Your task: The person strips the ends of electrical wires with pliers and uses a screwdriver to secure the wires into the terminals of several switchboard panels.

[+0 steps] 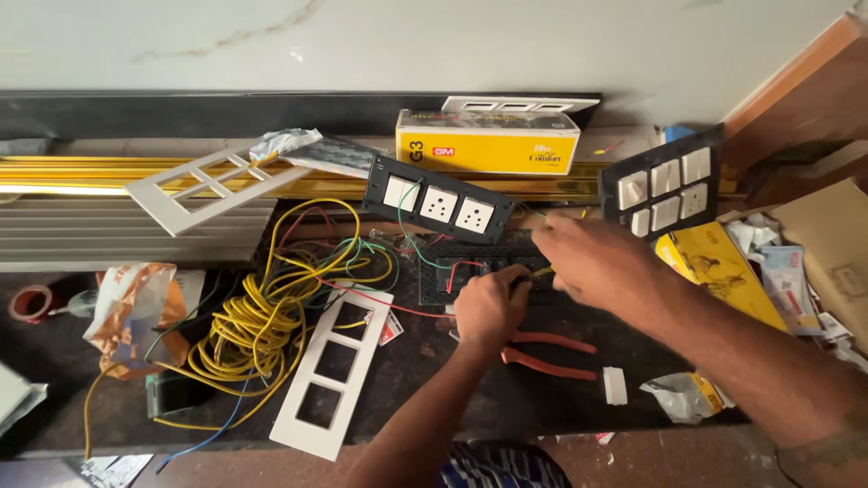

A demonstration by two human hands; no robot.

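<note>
Both our hands meet over the black plastic switch plate [470, 271] lying face down on the dark counter [542, 407]: left hand [489, 307] fisted on a yellow wire [541, 270], right hand [588, 258] pinching its end. We judge the wiring step; next needs exact seating. Red-handled pliers [547, 352], 1 white 3-window frame [334, 370] and coiled yellow cable [258, 325] lie near, under a pale wall [362, 45].

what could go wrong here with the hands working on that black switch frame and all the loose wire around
1. Both the left hand and right hand crowd the black switch frame, pinching a small yellow-tipped piece; it might slip, as the frame looks unclamped.
2. The yellow wire coil and the red and green wires tangle close by; a snag could drag the frame.
3. The red-handled pliers lie just under the left wrist and could get knocked away.
</note>
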